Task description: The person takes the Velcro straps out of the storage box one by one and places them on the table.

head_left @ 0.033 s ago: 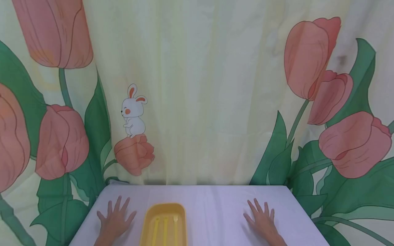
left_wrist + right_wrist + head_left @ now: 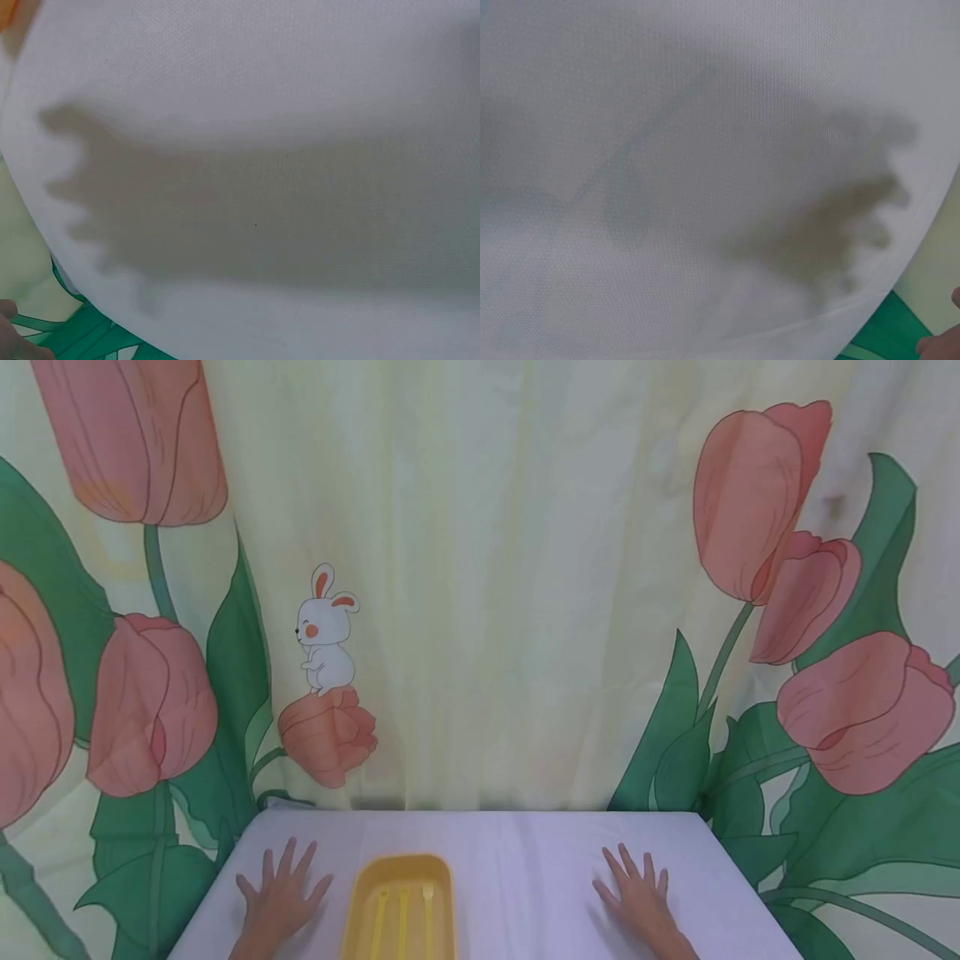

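My left hand (image 2: 277, 897) is over the left side of the white table (image 2: 525, 877), its fingers spread and straight. On the right side of the table is my right hand (image 2: 640, 897), also with fingers spread. Neither one holds anything. Between them, closer to the left hand, a yellow tray (image 2: 451, 893) runs off the bottom of the head view. In it lie a yellow fork (image 2: 428, 918) and two slim yellow utensils whose kind I cannot tell. Each wrist view shows a hand's shadow on the cloth, with a few fingertips (image 2: 11, 334) at a lower corner in the left one.
Behind the table's far edge hangs a pale curtain (image 2: 487, 610) printed with large pink tulips, green leaves and a white rabbit. White cloth covers the tabletop, and its left and right edges slope outward towards me.
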`<state>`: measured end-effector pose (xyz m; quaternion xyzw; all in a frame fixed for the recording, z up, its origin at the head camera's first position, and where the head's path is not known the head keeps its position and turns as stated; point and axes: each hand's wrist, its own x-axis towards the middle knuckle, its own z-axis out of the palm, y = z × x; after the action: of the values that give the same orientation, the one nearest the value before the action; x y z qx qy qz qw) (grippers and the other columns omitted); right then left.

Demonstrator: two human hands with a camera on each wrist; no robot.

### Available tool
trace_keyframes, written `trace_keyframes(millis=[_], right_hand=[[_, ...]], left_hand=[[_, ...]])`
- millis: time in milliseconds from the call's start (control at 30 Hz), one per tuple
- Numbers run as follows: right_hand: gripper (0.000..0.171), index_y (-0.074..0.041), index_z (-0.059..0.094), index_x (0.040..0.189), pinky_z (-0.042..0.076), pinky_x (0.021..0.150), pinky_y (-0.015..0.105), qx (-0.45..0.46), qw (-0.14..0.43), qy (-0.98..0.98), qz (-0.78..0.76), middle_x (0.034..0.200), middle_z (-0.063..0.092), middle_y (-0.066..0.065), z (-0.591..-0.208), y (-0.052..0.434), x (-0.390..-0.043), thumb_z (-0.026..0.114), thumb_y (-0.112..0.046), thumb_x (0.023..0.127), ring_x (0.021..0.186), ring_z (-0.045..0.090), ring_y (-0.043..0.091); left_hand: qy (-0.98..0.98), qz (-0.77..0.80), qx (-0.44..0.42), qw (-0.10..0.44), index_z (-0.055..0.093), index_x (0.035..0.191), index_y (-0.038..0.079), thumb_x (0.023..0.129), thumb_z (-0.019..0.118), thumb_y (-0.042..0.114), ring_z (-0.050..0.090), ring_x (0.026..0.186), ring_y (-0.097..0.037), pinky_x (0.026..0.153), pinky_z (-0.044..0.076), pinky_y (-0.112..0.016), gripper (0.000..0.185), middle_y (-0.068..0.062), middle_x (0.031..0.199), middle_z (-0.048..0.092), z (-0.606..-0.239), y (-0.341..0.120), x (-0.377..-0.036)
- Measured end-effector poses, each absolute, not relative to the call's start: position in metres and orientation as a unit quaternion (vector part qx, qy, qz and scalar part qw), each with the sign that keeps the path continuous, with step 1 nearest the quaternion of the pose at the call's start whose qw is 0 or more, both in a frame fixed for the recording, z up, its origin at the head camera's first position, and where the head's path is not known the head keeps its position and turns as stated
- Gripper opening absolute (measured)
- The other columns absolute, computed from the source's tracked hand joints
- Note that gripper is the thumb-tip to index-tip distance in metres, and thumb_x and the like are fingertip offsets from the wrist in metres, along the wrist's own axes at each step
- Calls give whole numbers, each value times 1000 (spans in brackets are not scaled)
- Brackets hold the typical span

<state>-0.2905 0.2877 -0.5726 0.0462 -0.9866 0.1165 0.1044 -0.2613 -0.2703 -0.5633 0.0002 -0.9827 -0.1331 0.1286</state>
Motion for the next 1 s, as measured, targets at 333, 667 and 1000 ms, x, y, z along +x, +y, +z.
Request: trace_keyframes(millis=[333,667,1000], right_hand=[[54,-2,53,131,28,99,68,106,177,-966,154,134,45,28,-558,266,-300,62,-35,90,123,34,55],[44,-4,57,125,45,95,49,187,126,-941,253,123,59,13,-540,188,-300,63,-31,90,116,53,32],[45,-5,57,125,49,93,42,338,118,-876,323,122,61,7,-535,117,-288,65,-32,90,114,56,26]], left_hand=[[-976,-152,0,154,49,134,0,91,54,48,23,124,-59,89,6,-83,65,-32,139,34,-552,-269,-262],[-936,-342,82,28,45,133,-7,95,45,51,39,120,-50,98,32,-65,69,-33,131,44,-555,-232,-256],[-873,-457,158,-57,38,138,-2,93,53,45,50,114,-44,84,48,-57,66,-30,131,45,-565,-200,-247]])
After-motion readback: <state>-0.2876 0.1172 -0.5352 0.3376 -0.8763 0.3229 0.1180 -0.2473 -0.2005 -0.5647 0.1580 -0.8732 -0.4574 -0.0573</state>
